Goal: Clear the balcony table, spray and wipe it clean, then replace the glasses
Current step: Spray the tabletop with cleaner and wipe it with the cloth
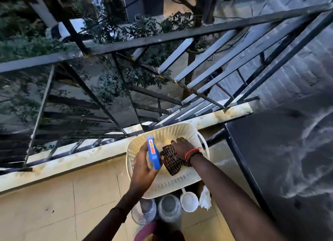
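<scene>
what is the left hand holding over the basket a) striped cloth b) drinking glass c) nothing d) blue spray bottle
D: the left hand grips the blue spray bottle above the cream perforated basket, while the right hand holds the striped cloth.

Bottle [153,153] and cloth [173,164] over basket [162,132]

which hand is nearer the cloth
Right. The right hand holds the cloth inside the basket; the left hand holds the bottle just left of it.
</scene>
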Action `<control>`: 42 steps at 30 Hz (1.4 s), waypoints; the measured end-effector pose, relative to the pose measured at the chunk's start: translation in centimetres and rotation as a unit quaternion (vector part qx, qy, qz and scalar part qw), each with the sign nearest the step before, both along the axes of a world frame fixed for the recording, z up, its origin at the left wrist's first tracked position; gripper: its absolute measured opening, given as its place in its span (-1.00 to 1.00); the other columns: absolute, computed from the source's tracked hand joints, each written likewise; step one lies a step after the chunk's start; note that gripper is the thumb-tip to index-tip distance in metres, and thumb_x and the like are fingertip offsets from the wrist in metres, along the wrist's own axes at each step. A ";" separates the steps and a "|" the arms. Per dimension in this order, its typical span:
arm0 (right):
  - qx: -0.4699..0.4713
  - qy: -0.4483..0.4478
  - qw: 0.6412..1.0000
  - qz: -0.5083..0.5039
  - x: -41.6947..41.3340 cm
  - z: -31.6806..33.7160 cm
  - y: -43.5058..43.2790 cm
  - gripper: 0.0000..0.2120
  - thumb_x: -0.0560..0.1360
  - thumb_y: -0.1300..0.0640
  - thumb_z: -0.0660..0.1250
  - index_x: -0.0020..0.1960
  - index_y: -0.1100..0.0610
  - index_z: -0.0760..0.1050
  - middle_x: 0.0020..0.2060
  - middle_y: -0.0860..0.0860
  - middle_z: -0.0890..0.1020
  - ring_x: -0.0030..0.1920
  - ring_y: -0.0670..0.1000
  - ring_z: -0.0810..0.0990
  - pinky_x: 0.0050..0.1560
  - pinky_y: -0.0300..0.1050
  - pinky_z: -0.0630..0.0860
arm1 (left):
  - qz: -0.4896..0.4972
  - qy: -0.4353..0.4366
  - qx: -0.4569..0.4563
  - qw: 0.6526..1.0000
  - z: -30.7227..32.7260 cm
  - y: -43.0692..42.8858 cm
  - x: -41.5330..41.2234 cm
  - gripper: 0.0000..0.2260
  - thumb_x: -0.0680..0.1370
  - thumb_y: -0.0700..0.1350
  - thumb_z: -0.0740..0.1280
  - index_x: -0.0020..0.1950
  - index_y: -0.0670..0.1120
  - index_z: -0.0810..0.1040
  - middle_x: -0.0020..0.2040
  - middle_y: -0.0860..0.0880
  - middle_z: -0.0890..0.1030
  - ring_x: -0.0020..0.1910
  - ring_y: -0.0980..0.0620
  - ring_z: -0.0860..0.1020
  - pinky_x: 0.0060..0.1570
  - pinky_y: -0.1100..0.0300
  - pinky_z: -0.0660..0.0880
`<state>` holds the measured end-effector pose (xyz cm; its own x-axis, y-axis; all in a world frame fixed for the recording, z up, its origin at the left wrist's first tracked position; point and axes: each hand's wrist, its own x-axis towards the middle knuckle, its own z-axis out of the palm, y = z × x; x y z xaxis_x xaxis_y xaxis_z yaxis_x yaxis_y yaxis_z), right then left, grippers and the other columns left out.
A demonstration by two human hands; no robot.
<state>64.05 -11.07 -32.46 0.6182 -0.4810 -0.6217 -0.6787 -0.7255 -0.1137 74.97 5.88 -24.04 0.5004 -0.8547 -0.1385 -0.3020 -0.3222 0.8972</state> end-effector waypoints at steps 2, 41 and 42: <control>-0.019 -0.002 1.000 0.010 0.0 -1.0 0.1 -0.57 0.49 0.22 0.18 0.35 0.25 0.29 0.24 0.25 0.41 0.26 0.25 0.38 0.26 0.10 0.39 | -0.014 -0.014 -0.020 1.000 0.3 -0.6 0.0 -0.45 0.48 0.00 0.39 0.38 0.27 0.24 0.31 0.14 0.47 0.28 0.06 0.47 0.26 -0.06 0.43; 0.312 -0.615 0.290 -0.664 -24.9 28.2 6.5 -0.57 0.37 0.33 0.36 0.23 0.37 0.46 0.16 0.32 0.53 -0.10 0.15 0.64 0.09 0.12 0.53 | -0.217 0.073 -0.108 0.968 23.5 -14.7 -12.9 -0.77 0.44 -0.23 0.39 0.08 -0.06 0.56 -0.24 -0.03 0.59 -0.37 0.08 0.50 -0.35 0.36 0.44; 0.300 -0.622 0.267 -0.672 -26.4 28.4 6.4 -0.52 0.34 0.31 0.38 0.25 0.37 0.45 0.18 0.32 0.53 -0.07 0.16 0.62 0.18 0.18 0.46 | -0.231 0.076 -0.097 0.965 24.0 -15.1 -14.0 -0.80 0.45 -0.25 0.41 0.05 -0.11 0.56 -0.25 -0.06 0.57 -0.38 0.06 0.49 -0.39 0.37 0.43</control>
